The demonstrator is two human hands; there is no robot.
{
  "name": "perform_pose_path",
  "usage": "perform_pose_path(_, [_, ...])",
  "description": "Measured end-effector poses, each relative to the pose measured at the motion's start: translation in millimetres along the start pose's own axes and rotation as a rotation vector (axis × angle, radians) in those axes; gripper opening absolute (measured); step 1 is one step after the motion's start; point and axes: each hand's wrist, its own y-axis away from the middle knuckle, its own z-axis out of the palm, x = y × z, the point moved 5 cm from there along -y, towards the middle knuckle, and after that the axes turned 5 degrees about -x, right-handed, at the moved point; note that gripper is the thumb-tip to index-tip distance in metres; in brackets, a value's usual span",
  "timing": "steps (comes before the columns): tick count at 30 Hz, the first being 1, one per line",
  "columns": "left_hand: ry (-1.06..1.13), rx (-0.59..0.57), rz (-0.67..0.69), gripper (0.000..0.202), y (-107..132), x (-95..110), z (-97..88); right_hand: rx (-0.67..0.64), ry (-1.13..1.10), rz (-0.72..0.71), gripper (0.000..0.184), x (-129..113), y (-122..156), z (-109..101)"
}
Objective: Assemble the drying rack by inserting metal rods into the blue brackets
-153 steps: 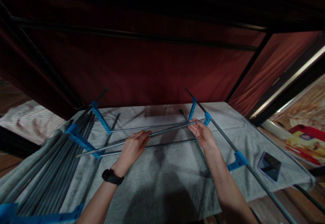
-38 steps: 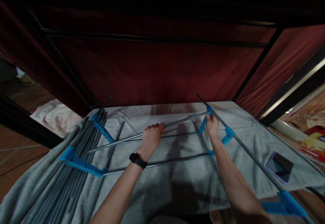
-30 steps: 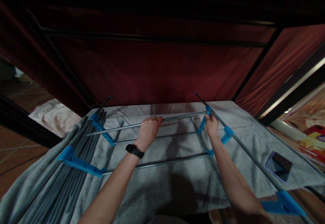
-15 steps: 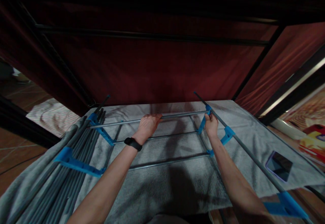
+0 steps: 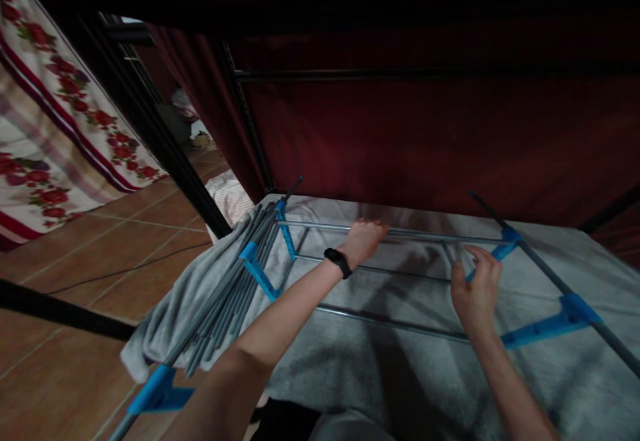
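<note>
The left arm stretches forward and rightward, black wristband [image 5: 337, 263] showing, its left hand [image 5: 365, 239] clamped over the far grey rod [image 5: 435, 236], which spans two blue brackets [image 5: 286, 231] above the grey blanket [image 5: 345, 361]. The right hand [image 5: 477, 287], near the right bracket, holds thumb and fingers apart.

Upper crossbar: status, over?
Left hand gripping the upper crossbar. Right hand open, nothing held. Crossbar spans blue brackets; seating unclear. Gray tubes bunched at left.
</note>
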Motion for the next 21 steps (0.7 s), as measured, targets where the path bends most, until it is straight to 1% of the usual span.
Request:
perform_pose_path(2, [-0.019, -0.018, 0.009, 0.029, -1.7, 0.8, 0.0, -0.046, 0.068, -0.148, 0.048, -29.4, -15.7, 8.6])
perform_pose_path(3, [-0.028, -0.029, 0.01, 0.031, -2.7, 1.2, -0.2, -0.077, 0.107, -0.201, 0.049, -39.9, -25.3, 14.2])
perform_pose_path(5, [-0.042, -0.048, 0.007, 0.032, -4.5, 2.1, -0.7, -0.165, 0.179, -0.28, 0.049, -52.6, -43.1, 27.4])
perform_pose_path(7, [-0.048, -0.053, 0.007, 0.032, -5.9, 3.2, -1.7, -0.261, 0.235, -0.339, 0.046, -57.1, -54.9, 40.1])
perform_pose_path(9, [-0.051, -0.043, 0.009, 0.033, -6.1, 3.7, -3.5, -0.341, 0.267, -0.389, 0.042, -56.9, -60.2, 49.6])
perform_pose_path(11, [-0.052, -0.033, 0.02, 0.029, -3.7, 2.1, -7.3, -0.397, 0.276, -0.427, 0.04, -54.3, -61.7, 54.9])
perform_pose_path(13, [-0.046, -0.037, 0.035, 0.029, 2.5, -6.1, -14.3, -0.426, 0.268, -0.44, 0.04, -50.4, -62.9, 56.1])
perform_pose_path(15, [-0.025, -0.044, 0.016, 0.04, 13.0, -27.1, -25.5, -0.435, 0.256, -0.436, 0.04, -46.3, -65.0, 54.9])
perform_pose_path(16, [-0.009, -0.041, -0.021, 0.044, 19.5, -43.7, -32.6, -0.437, 0.25, -0.433, 0.04, -44.5, -66.1, 54.0])
perform_pose_path(17, [0.015, -0.026, -0.082, 0.046, 26.8, -64.6, -40.7, -0.441, 0.245, -0.432, 0.041, -43.0, -67.0, 53.2])
perform_pose_path(19, [0.103, 0.044, -0.257, 0.049, 43.7, -114.7, -57.7, -0.446, 0.235, -0.431, 0.042, -40.9, -68.2, 52.3])
perform_pose_path(21, [0.314, 0.152, -0.424, 0.047, 62.9, -165.4, -70.1, -0.448, 0.226, -0.427, 0.044, -39.5, -68.3, 52.5])
